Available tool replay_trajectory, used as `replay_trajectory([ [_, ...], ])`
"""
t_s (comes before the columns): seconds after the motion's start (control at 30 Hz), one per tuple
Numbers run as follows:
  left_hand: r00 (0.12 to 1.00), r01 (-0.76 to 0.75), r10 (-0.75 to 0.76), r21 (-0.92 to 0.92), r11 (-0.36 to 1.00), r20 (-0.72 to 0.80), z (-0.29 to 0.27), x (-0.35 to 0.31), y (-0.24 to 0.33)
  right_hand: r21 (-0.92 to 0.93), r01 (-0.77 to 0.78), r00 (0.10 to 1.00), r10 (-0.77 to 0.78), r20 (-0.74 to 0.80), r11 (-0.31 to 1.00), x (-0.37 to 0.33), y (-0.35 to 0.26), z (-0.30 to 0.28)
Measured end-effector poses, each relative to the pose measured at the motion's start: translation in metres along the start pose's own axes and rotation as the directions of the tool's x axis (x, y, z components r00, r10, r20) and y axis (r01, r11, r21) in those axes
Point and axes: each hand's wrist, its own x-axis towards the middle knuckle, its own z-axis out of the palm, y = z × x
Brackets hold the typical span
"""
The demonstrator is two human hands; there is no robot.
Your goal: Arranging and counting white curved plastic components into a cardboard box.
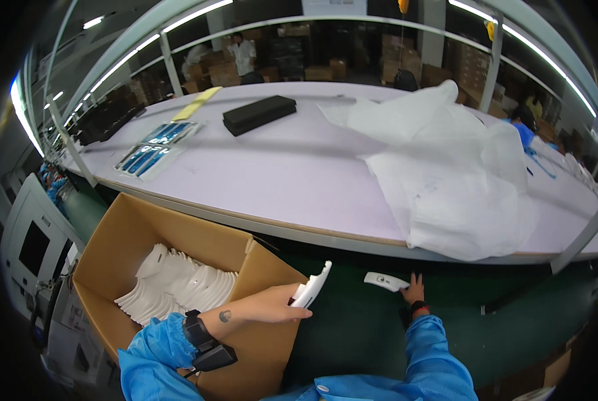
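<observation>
My left hand (pixel 279 305) is closed on a white curved plastic shell (pixel 314 286), held up just past the right edge of a cardboard box (pixel 112 234). The shell stands tilted, with its narrow tip pointing away from me. In my right hand (pixel 414 291) is a second white curved shell (pixel 384 281), gripped at its right end. It lies nearly level and has a small dark marking on its face. Inside the box, many similar white curved shells (pixel 179 284) are stacked in nested rows. Both shells are apart from each other.
Beyond my hands runs a long pale worktable (pixel 279 180). On it are crumpled white foam sheeting (pixel 446 174), a black foam block (pixel 259 115), blue-and-silver bagged items (pixel 155 148) and a yellow strip (pixel 197 103). A white machine (pixel 35 240) stands at left. The floor (pixel 352 334) is green.
</observation>
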Motion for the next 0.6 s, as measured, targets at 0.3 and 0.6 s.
replay_trajectory([
  [0.3,0.997,0.005,-0.011,0.068,0.998,0.08,0.001,-0.003,0.013,-0.18,0.194,0.98,-0.2,-0.015,0.964,-0.003,-0.026,0.046],
  [0.6,0.995,0.002,-0.012,0.097,0.995,0.103,-0.001,-0.005,0.014,-0.153,0.373,0.928,-0.367,0.066,0.915,-0.048,-0.075,0.012],
])
